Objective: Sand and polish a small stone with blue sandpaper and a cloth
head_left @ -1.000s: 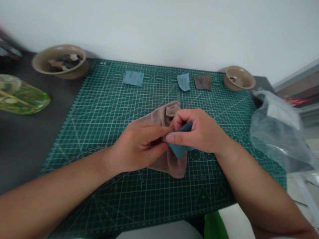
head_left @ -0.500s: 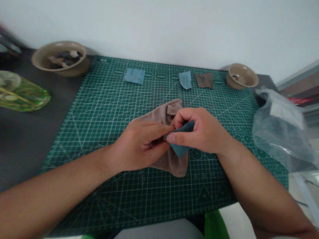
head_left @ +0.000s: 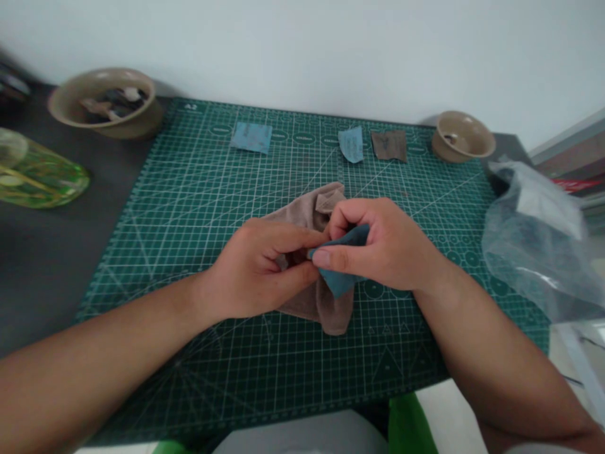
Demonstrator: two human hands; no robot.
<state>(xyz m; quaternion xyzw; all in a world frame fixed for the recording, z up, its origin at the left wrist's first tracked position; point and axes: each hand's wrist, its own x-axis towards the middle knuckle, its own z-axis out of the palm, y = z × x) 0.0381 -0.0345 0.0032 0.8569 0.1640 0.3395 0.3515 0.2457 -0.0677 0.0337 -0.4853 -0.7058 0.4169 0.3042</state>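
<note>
Both hands meet over the middle of the green cutting mat (head_left: 189, 227), above a rumpled brown cloth (head_left: 336, 315). The right hand (head_left: 382, 246) pinches a folded blue sheet (head_left: 343, 280), probably abrasive paper, with the thumb laid flat along its near face and the forefinger curled behind. That grip likely lets the thumb press the sheet while the bent edge gives it some stiffness. The left hand (head_left: 271, 268) is partly closed, thumb and forefinger brought together at the sheet's left end, perhaps to steady something small there; I cannot tell what, if anything, it grips, since its own fingers cover the spot. A pale bit shows in the gap behind them, too small to identify.

The cloth lies directly beneath, perhaps to catch dust or cushion the work. Along the far edge, a blue square (head_left: 252, 137), a curled blue piece (head_left: 350, 145) and a brown square (head_left: 389, 145) lie apart, within reach yet away from the wrists; their print is unreadable. The large bowl (head_left: 137, 123) holds dark and pale pieces too blurred to name; the small bowl (head_left: 451, 151) contains a tiny item. The green-yellow container (head_left: 42, 176) is cut off at left.
</note>
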